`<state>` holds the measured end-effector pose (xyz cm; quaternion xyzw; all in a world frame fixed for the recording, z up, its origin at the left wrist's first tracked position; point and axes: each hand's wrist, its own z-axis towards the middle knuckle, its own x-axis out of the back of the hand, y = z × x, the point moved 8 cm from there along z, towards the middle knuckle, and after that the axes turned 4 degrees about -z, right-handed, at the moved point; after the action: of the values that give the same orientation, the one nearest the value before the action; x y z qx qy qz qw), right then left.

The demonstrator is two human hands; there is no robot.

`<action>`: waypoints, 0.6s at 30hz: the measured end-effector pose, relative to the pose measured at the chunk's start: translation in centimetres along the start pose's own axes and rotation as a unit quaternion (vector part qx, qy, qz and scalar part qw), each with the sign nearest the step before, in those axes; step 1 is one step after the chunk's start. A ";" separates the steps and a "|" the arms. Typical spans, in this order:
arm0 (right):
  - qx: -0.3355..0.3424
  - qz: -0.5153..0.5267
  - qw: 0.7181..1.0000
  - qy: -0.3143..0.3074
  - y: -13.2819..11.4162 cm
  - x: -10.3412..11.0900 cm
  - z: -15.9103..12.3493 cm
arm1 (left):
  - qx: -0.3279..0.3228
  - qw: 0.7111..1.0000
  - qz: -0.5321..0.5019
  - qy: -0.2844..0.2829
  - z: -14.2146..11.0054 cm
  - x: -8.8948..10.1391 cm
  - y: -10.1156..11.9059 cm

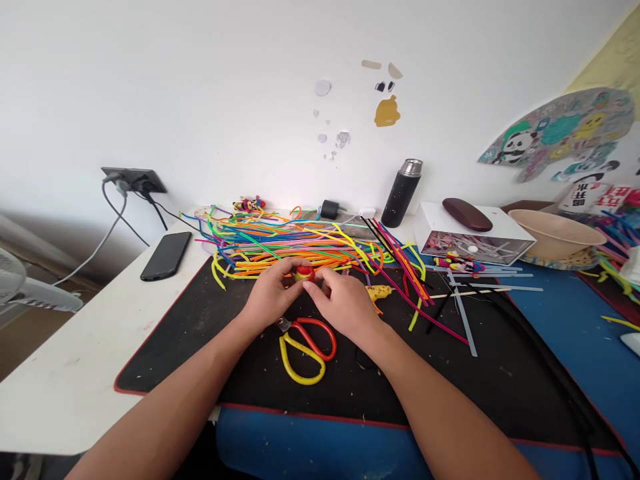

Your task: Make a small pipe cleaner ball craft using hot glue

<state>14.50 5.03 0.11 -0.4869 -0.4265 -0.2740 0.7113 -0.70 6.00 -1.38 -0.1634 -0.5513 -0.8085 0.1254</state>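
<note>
Between both hands, over the black mat (190, 353), is a small red and yellow-green coiled piece (304, 273), seemingly wound from pipe cleaner. My left hand (273, 290) grips it from the left with thumb and fingers. From the right, the closed fingertips of my right hand (345, 300) press against it; whether they pinch a loose end is hidden. Scissors (307, 350) with one red and one yellow handle lie just below the hands, blades partly covered. Behind the hands spreads a heap of colourful pipe cleaners (300, 243). A yellow hot glue gun-like piece (380, 292) lies beside my right hand.
A black phone (166, 256) lies on the white table at left. Along the wall stand a black thermos (402, 193), a white box (473, 233) with a brown case (467, 214) on it, and a beige bowl (557, 230). Pale glue sticks (465, 320) lie at right.
</note>
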 end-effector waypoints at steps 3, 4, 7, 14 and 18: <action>-0.003 0.014 1.000 0.003 0.1 0.1 0.0 | 0.024 0.997 -0.066 0.014 0.2 0.1 -0.7; -0.004 0.017 1.000 0.005 0.1 0.1 0.0 | 0.028 0.996 -0.084 0.015 0.2 0.1 -0.8; -0.005 0.025 1.000 0.009 0.2 0.2 0.1 | 0.028 0.995 -0.097 0.018 0.3 0.2 -0.9; -0.015 0.041 0.999 0.006 0.3 0.2 0.0 | -0.054 0.998 0.045 -0.001 -0.1 0.1 0.9; -0.012 0.055 0.998 -0.003 0.3 -0.1 0.1 | -0.093 0.991 0.093 -0.023 -0.4 -0.4 1.6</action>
<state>14.60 5.26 -0.11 -0.5187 -0.3978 -0.2377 0.7184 0.22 5.04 -0.30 -0.2436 -0.4590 -0.8370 0.1716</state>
